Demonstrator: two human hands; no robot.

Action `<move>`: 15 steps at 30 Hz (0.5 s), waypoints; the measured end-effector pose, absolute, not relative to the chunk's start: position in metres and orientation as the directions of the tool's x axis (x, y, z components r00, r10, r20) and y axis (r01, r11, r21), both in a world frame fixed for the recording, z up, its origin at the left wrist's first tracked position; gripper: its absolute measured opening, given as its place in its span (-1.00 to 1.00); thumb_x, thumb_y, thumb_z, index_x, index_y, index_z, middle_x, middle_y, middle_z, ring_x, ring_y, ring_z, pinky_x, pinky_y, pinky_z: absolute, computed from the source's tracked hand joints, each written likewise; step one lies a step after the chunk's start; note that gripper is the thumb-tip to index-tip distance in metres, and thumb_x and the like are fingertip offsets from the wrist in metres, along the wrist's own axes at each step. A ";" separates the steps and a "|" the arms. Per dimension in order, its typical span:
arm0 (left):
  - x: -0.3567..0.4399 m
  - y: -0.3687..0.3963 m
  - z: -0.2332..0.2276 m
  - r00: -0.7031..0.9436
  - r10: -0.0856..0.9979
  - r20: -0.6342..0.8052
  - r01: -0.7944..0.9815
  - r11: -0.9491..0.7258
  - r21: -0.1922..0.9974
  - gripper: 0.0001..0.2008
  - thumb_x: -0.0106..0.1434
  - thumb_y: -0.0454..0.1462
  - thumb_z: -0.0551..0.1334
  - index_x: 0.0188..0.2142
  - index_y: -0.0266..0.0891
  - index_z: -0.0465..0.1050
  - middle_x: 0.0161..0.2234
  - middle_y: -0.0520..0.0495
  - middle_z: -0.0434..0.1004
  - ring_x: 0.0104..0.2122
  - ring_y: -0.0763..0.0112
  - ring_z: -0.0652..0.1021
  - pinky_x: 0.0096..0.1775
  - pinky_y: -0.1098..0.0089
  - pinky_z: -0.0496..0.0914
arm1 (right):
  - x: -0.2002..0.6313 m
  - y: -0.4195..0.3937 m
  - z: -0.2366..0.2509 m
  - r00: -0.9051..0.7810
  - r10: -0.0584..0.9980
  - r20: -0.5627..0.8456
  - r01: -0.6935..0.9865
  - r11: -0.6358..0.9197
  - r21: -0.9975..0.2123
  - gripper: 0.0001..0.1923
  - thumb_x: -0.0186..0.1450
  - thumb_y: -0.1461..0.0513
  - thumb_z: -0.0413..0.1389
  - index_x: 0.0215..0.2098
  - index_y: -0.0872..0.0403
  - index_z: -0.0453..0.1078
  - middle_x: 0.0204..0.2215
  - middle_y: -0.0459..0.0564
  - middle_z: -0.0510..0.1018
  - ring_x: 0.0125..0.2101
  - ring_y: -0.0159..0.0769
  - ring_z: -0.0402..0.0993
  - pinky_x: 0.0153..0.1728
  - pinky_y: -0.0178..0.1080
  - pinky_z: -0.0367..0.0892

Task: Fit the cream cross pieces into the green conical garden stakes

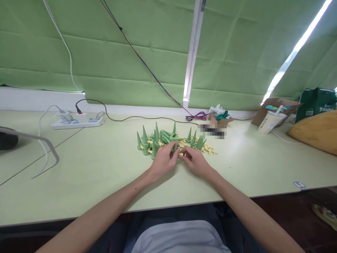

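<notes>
A heap of green plastic cones (155, 138) lies on the pale green table (86, 168), with several small yellow cross-shaped pieces (209, 149) scattered among and to the right of them. My left hand (163, 160) pinches one green cone (174, 147) at the front of the heap. My right hand (196, 161) meets it from the right, fingertips on a small yellow piece (181, 154) at the cone's base. Both hands rest close together on the table.
A white power strip (77, 122) with cables sits at the back left, a grey stand (39, 144) at the far left. Back right: a small box with green items (219, 117), a paper cup (271, 121), cardboard box (279, 105), and a yellow cushion (316, 131).
</notes>
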State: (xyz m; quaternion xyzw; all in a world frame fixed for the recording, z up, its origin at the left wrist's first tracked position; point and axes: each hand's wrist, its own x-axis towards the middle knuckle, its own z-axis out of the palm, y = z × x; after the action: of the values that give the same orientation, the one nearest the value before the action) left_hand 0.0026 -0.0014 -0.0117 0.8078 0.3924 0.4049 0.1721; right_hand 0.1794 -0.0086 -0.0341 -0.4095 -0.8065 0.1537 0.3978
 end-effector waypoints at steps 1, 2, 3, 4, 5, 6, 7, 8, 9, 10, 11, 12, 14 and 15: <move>0.003 -0.002 -0.011 0.366 0.771 0.522 0.491 -0.636 0.596 -0.90 0.34 -0.24 0.07 -0.27 -0.21 0.30 -0.55 0.13 0.32 -0.64 0.56 0.25 -0.49 0.47 0.18 | 0.179 -0.009 -0.034 -0.349 0.781 0.519 0.536 0.620 -0.573 -0.92 0.34 0.24 0.07 -0.33 0.05 0.26 -0.53 -0.15 0.37 -0.55 -0.39 0.25 -0.45 -0.33 0.15; 0.003 -0.002 -0.011 0.367 0.768 0.525 0.486 -0.639 0.596 -0.90 0.33 -0.24 0.07 -0.28 -0.21 0.30 -0.55 0.13 0.32 -0.64 0.56 0.25 -0.50 0.47 0.18 | 0.179 -0.009 -0.034 -0.351 0.779 0.520 0.534 0.622 -0.572 -0.90 0.34 0.24 0.07 -0.35 0.05 0.25 -0.53 -0.15 0.36 -0.54 -0.39 0.25 -0.45 -0.33 0.15; 0.003 -0.002 -0.011 0.370 0.766 0.526 0.483 -0.642 0.595 -0.90 0.33 -0.24 0.07 -0.29 -0.21 0.30 -0.55 0.12 0.32 -0.64 0.56 0.25 -0.50 0.47 0.17 | 0.179 -0.009 -0.034 -0.354 0.777 0.520 0.532 0.625 -0.572 -0.89 0.34 0.24 0.06 -0.36 0.05 0.25 -0.53 -0.15 0.37 -0.54 -0.39 0.25 -0.45 -0.33 0.14; 0.003 -0.002 -0.010 0.374 0.763 0.527 0.481 -0.645 0.594 -0.89 0.33 -0.25 0.08 -0.30 -0.21 0.29 -0.54 0.12 0.32 -0.64 0.57 0.24 -0.50 0.47 0.17 | 0.179 -0.009 -0.034 -0.360 0.777 0.517 0.532 0.626 -0.570 -0.88 0.35 0.24 0.05 -0.37 0.05 0.24 -0.52 -0.14 0.37 -0.54 -0.39 0.25 -0.45 -0.33 0.14; 0.003 -0.002 -0.010 0.378 0.762 0.526 0.480 -0.647 0.592 -0.89 0.33 -0.25 0.08 -0.31 -0.22 0.29 -0.55 0.13 0.31 -0.64 0.57 0.24 -0.50 0.47 0.17 | 0.179 -0.009 -0.034 -0.366 0.776 0.514 0.533 0.627 -0.568 -0.87 0.36 0.24 0.04 -0.38 0.05 0.24 -0.52 -0.14 0.37 -0.54 -0.39 0.25 -0.46 -0.33 0.13; 0.003 -0.003 -0.010 0.380 0.761 0.525 0.483 -0.648 0.589 -0.89 0.33 -0.25 0.08 -0.32 -0.22 0.29 -0.56 0.13 0.30 -0.63 0.57 0.24 -0.49 0.48 0.16 | 0.179 -0.009 -0.034 -0.370 0.777 0.510 0.537 0.627 -0.565 -0.86 0.36 0.24 0.03 -0.38 0.05 0.23 -0.53 -0.14 0.37 -0.54 -0.39 0.24 -0.46 -0.33 0.12; 0.003 -0.003 -0.009 0.383 0.761 0.524 0.486 -0.648 0.586 -0.89 0.33 -0.25 0.08 -0.32 -0.22 0.29 -0.58 0.14 0.28 -0.63 0.57 0.24 -0.49 0.48 0.16 | 0.179 -0.010 -0.034 -0.373 0.777 0.507 0.541 0.626 -0.561 -0.84 0.37 0.24 0.02 -0.39 0.05 0.23 -0.53 -0.14 0.37 -0.54 -0.39 0.24 -0.46 -0.33 0.11; 0.003 -0.003 -0.009 0.384 0.761 0.523 0.490 -0.648 0.583 -0.89 0.33 -0.25 0.08 -0.32 -0.22 0.29 -0.59 0.15 0.27 -0.63 0.57 0.24 -0.49 0.48 0.16 | 0.179 -0.010 -0.033 -0.375 0.778 0.504 0.546 0.625 -0.558 -0.84 0.38 0.23 0.01 -0.39 0.05 0.23 -0.54 -0.15 0.36 -0.55 -0.39 0.23 -0.46 -0.33 0.10; 0.003 -0.003 -0.009 0.385 0.761 0.522 0.494 -0.647 0.580 -0.89 0.33 -0.25 0.08 -0.32 -0.22 0.29 -0.59 0.15 0.26 -0.63 0.57 0.24 -0.49 0.48 0.16 | 0.179 -0.010 -0.033 -0.378 0.778 0.502 0.551 0.624 -0.554 -0.83 0.38 0.23 0.00 -0.40 0.05 0.22 -0.55 -0.15 0.35 -0.55 -0.39 0.23 -0.47 -0.33 0.09; 0.003 -0.003 -0.009 0.384 0.762 0.521 0.498 -0.647 0.578 -0.89 0.33 -0.25 0.08 -0.32 -0.22 0.29 -0.59 0.15 0.26 -0.63 0.57 0.25 -0.49 0.48 0.16 | 0.179 -0.010 -0.033 -0.381 0.779 0.498 0.556 0.623 -0.550 -0.81 0.38 0.23 0.00 -0.41 0.05 0.22 -0.56 -0.16 0.34 -0.55 -0.40 0.22 -0.47 -0.33 0.08; 0.003 -0.003 -0.010 0.383 0.762 0.521 0.500 -0.646 0.577 -0.89 0.33 -0.25 0.08 -0.32 -0.22 0.30 -0.59 0.15 0.27 -0.63 0.57 0.25 -0.49 0.48 0.16 | 0.179 -0.011 -0.033 -0.383 0.780 0.495 0.561 0.622 -0.546 -0.80 0.39 0.23 -0.01 -0.42 0.05 0.21 -0.56 -0.16 0.32 -0.56 -0.40 0.21 -0.47 -0.33 0.07; 0.003 -0.003 -0.010 0.383 0.763 0.521 0.502 -0.646 0.576 -0.89 0.33 -0.25 0.08 -0.32 -0.22 0.30 -0.59 0.15 0.27 -0.63 0.57 0.25 -0.49 0.48 0.16 | 0.180 -0.011 -0.032 -0.388 0.781 0.490 0.566 0.621 -0.542 -0.78 0.39 0.23 -0.01 -0.44 0.05 0.20 -0.58 -0.17 0.30 -0.56 -0.40 0.19 -0.48 -0.34 0.06; 0.003 -0.003 -0.010 0.382 0.763 0.521 0.505 -0.645 0.573 -0.89 0.33 -0.25 0.08 -0.32 -0.22 0.30 -0.59 0.14 0.27 -0.62 0.57 0.26 -0.49 0.47 0.15 | 0.180 -0.011 -0.032 -0.395 0.783 0.481 0.573 0.619 -0.537 -0.74 0.40 0.22 -0.02 -0.47 0.05 0.17 -0.60 -0.18 0.27 -0.57 -0.41 0.17 -0.48 -0.34 0.05; 0.003 -0.003 -0.010 0.384 0.763 0.520 0.506 -0.645 0.573 -0.89 0.33 -0.25 0.08 -0.33 -0.22 0.30 -0.59 0.14 0.27 -0.62 0.56 0.26 -0.49 0.47 0.15 | 0.180 -0.011 -0.032 -0.397 0.783 0.478 0.576 0.618 -0.535 -0.72 0.40 0.22 -0.03 -0.48 0.05 0.16 -0.61 -0.19 0.25 -0.58 -0.41 0.16 -0.49 -0.34 0.04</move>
State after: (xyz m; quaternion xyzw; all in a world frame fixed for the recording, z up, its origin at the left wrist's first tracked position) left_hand 0.0029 -0.0032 -0.0096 0.8160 0.3887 0.3958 0.1624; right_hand 0.1797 -0.0111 -0.0315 -0.4128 -0.8234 0.1432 0.3622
